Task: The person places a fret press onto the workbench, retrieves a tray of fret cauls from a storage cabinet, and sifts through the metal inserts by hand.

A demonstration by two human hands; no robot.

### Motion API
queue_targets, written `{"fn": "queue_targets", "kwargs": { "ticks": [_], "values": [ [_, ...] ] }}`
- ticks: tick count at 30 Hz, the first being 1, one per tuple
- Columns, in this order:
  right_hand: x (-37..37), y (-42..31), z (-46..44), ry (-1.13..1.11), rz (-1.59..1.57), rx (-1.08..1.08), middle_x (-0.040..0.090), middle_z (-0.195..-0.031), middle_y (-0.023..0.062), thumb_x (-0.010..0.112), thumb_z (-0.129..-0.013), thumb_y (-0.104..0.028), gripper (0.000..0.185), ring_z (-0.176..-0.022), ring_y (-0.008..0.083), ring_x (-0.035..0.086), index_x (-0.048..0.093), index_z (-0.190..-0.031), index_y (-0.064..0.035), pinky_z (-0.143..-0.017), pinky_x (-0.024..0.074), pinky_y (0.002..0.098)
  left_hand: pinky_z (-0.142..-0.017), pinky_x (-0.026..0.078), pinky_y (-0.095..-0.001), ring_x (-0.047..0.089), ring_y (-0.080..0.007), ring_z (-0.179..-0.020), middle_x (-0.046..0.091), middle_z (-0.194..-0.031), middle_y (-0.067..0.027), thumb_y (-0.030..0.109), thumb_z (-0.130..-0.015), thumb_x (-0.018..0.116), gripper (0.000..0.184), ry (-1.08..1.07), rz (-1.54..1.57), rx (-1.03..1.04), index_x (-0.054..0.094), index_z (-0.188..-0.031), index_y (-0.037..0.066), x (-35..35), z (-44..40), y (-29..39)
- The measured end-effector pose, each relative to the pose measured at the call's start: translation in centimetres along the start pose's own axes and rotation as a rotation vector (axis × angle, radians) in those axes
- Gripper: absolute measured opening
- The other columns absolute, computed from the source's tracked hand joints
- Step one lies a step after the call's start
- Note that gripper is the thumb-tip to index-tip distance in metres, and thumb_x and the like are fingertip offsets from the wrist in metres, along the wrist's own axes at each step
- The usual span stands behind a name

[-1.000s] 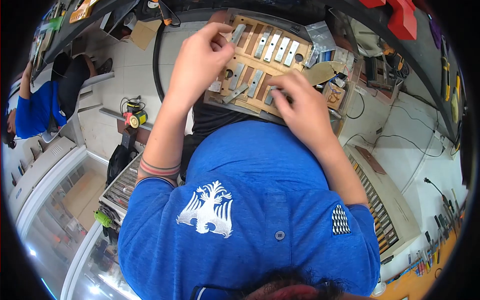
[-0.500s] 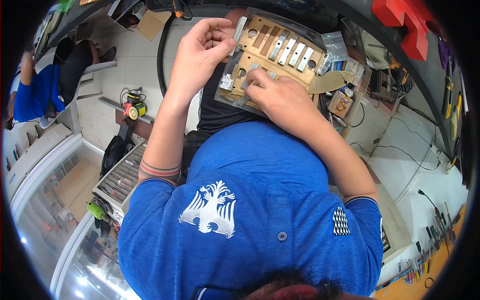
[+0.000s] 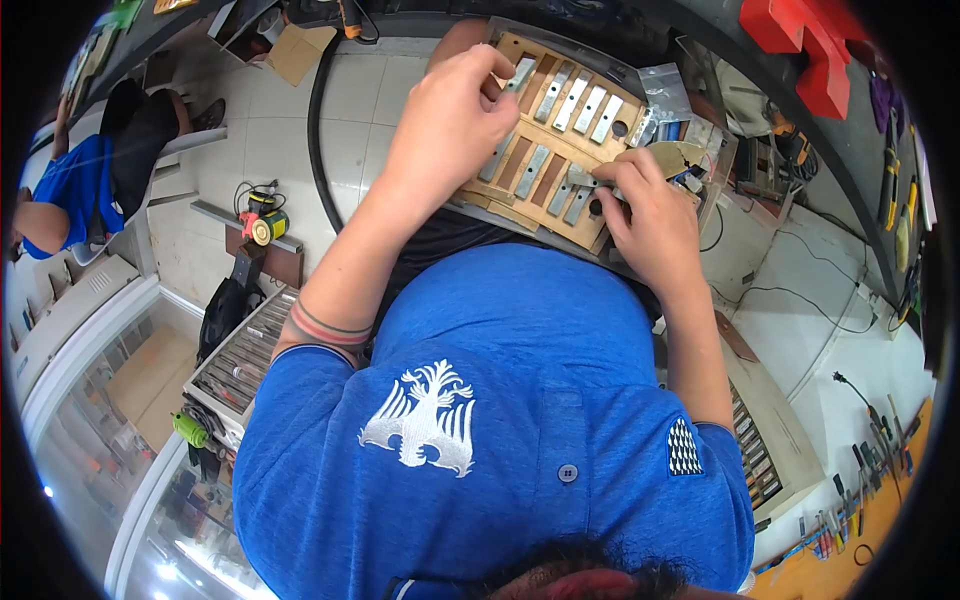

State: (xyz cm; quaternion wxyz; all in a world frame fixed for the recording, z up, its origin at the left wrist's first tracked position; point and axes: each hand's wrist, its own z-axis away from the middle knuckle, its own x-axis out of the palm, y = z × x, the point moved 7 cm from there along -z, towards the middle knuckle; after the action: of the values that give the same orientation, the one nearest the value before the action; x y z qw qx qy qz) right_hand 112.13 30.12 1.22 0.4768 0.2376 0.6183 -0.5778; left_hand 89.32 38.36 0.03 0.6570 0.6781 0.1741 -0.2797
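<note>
A wooden board [image 3: 535, 127] with two rows of slots rests across the lap on a frame. Grey metal strips, several with a dark hole, lie in many slots; other slots show brown wood. My left hand [image 3: 455, 125] is at the board's upper left corner, its curled fingers and thumb closed around the end of a metal strip [image 3: 519, 74]. Over the lower row, my right hand [image 3: 652, 210] pinches a pale metal strip [image 3: 581, 177], tilted across the right-hand slots. Its fingertips partly hide that strip's near end.
Right of the board lie a tan oval piece [image 3: 668, 158], a clear plastic bag [image 3: 665, 92] and cluttered small parts. A co-worker in blue [image 3: 75, 195] sits at the far left. A drawer of metal strips [image 3: 245, 350] stands lower left. Red brackets [image 3: 800, 45] hang upper right.
My left hand has moved right, bringing its metal strip from the board's left edge to the upper slots. My right hand has shifted right along the lower row, uncovering strips there.
</note>
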Motion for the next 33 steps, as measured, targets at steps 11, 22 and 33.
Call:
{"fn": "queue_targets", "kwargs": {
  "ticks": [11, 22, 33],
  "values": [
    [0.1, 0.2, 0.4, 0.017, -0.025, 0.002, 0.066, -0.112, 0.0064, 0.076, -0.098, -0.015, 0.017, -0.088, 0.0315, 0.073, 0.072, -0.115, -0.0117, -0.079, 0.0588, 0.0454, -0.086, 0.059, -0.0476, 0.072, -0.0338, -0.096, 0.074, -0.098, -0.0141, 0.013, -0.097, 0.074, 0.018, 0.060, -0.235, 0.253, 0.072, -0.112, 0.002, 2.9, 0.1, 0.8],
    [0.2, 0.4, 0.4, 0.005, -0.044, -0.013, 0.066, -0.113, 0.0065, 0.076, -0.099, -0.015, 0.018, -0.090, 0.0312, 0.073, 0.072, -0.116, -0.0114, -0.080, 0.0591, 0.0449, -0.084, 0.060, -0.0468, 0.074, -0.0347, -0.090, 0.075, -0.099, -0.0157, 0.020, -0.098, 0.079, 0.026, -0.074, -0.259, 0.181, 0.072, -0.113, 0.001, 2.1, 1.8, 0.6],
    [0.3, 0.5, 0.3, -0.011, -0.066, -0.003, 0.066, -0.113, 0.0071, 0.075, -0.099, -0.016, 0.018, -0.090, 0.0320, 0.074, 0.071, -0.117, -0.0116, -0.080, 0.0589, 0.0460, -0.087, 0.059, -0.0510, 0.074, -0.0422, -0.097, 0.076, -0.100, -0.0202, 0.022, -0.097, 0.080, 0.025, -0.164, -0.360, 0.168, 0.071, -0.102, -0.002, 2.7, 1.7, 0.0]
  ]
}}
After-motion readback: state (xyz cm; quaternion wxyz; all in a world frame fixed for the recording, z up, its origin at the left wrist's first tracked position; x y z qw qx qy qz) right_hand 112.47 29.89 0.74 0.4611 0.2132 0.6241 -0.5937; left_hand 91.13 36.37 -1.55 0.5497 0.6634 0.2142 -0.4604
